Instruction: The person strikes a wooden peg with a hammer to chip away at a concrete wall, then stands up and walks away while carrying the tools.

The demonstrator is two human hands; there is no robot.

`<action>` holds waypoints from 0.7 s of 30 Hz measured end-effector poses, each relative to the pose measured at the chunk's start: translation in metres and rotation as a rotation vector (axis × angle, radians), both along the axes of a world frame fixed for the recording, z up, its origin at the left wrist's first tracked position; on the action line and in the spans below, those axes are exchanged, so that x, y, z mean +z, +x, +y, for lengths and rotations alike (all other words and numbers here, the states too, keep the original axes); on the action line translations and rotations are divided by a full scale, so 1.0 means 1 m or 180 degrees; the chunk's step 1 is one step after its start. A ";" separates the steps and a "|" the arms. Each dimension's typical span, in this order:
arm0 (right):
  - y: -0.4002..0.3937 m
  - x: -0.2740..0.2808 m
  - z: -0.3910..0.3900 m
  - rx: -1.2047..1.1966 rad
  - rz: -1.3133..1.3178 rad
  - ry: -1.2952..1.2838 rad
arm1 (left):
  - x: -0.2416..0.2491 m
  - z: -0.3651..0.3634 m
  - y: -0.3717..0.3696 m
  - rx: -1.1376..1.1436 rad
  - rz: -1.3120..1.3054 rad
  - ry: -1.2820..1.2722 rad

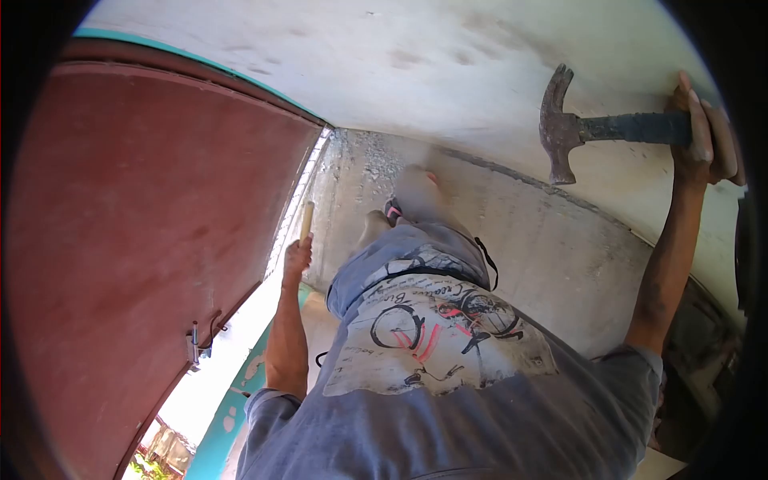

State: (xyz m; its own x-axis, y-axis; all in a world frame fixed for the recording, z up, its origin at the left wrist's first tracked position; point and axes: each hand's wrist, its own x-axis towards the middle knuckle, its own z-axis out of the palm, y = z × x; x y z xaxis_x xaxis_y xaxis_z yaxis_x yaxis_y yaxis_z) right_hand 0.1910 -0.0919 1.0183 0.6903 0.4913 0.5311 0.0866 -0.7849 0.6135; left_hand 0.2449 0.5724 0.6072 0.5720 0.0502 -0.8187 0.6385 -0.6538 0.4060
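Note:
A claw hammer with a rusty head and a dark wrapped handle is in my right hand at the upper right. Its head points to the left, close in front of the pale wall, and my fingers are round the end of the handle. Lower and to the left, my left hand is closed round a short light wooden piece that sticks up out of the fist. The lower end of that piece is hidden in the hand.
On the left is a large dark red metal door with a bolt latch. Below me lies a grey concrete floor with loose rubble near the corner. Dark objects stand at the right edge.

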 end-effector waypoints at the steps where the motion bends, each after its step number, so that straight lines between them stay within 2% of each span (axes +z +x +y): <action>1: -0.002 -0.002 0.002 -0.0112 0.0012 -0.0038 | 0.000 -0.001 -0.008 -0.0076 0.0012 0.0070; 5: -0.005 -0.020 0.017 -0.0335 0.0152 0.0845 | -0.005 0.006 -0.038 -0.0282 0.0560 0.0256; 9: -0.009 -0.025 0.004 -0.0312 0.0186 0.1504 | -0.013 0.008 -0.059 -0.0533 0.0673 0.0470; 12: 0.010 -0.035 -0.001 -0.0177 -0.0374 0.1790 | -0.054 0.010 -0.036 -0.1078 0.0140 0.0495; 14: 0.012 -0.037 0.006 -0.0202 -0.0587 0.1989 | -0.055 -0.001 -0.022 -0.1358 -0.0107 0.0348; 16: 0.028 -0.021 0.013 0.0111 -0.1139 0.1065 | -0.069 -0.020 0.008 -0.1125 -0.0120 0.0136; 17: 0.042 -0.009 0.025 0.0384 -0.1415 0.0123 | -0.074 -0.022 0.018 -0.1130 -0.0142 0.0124; 19: 0.064 -0.014 0.046 0.0386 -0.1712 -0.0342 | -0.084 -0.026 0.044 -0.1161 -0.0196 -0.0125; 21: 0.088 -0.032 0.062 0.0260 -0.1795 -0.0445 | -0.094 -0.019 0.068 -0.1497 -0.0206 0.0017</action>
